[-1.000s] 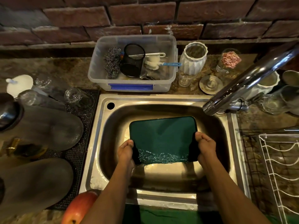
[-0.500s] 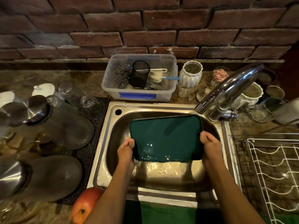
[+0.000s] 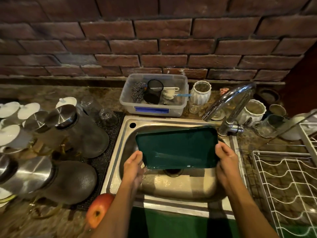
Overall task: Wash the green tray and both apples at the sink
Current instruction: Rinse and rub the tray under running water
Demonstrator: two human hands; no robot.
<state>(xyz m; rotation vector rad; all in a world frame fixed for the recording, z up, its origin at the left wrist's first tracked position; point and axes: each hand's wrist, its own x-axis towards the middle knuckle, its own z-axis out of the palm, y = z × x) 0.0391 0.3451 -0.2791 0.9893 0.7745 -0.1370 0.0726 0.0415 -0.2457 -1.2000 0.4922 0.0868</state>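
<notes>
Behind the sink (image 3: 118, 148), against the brick wall (image 3: 154, 48): a clear plastic tub (image 3: 154, 107) holding a steel scourer (image 3: 137, 93), a black mesh cup (image 3: 153, 91) and a white brush (image 3: 169, 93) with a blue handle end poking over the right rim. Just right of the tub, a white ribbed jar (image 3: 200, 92), apparently empty. Further right, past the tap (image 3: 229, 105), a second white jar (image 3: 252, 111); contents not clear. In the basin itself, a wet bottom and a drain (image 3: 173, 171), partly covered by the tray.

On the left, on a black mat (image 3: 104, 160): two large dark jugs with steel lids (image 3: 77, 129) lying over, some clear glasses (image 3: 108, 115) near the sink corner, white lids (image 3: 10, 109) at the far edge. On the right, a white wire rack (image 3: 288, 186) beside the basin. One apple (image 3: 99, 208) on the counter at the near-left corner of the sink, partly hidden by the left forearm; only this one in view. Tap spout arching over the far-right corner of the basin, close to the tray's far corner.

Green tray (image 3: 176, 148) held above the basin, tilted, near edge lower and dripping, over the drain. Left hand (image 3: 133, 164) at the tray's near-left corner, thumb on the upper face. Right hand (image 3: 226, 157) clamped on the right edge, thumb on top, fingers beneath. Hands well apart, tray between them.
</notes>
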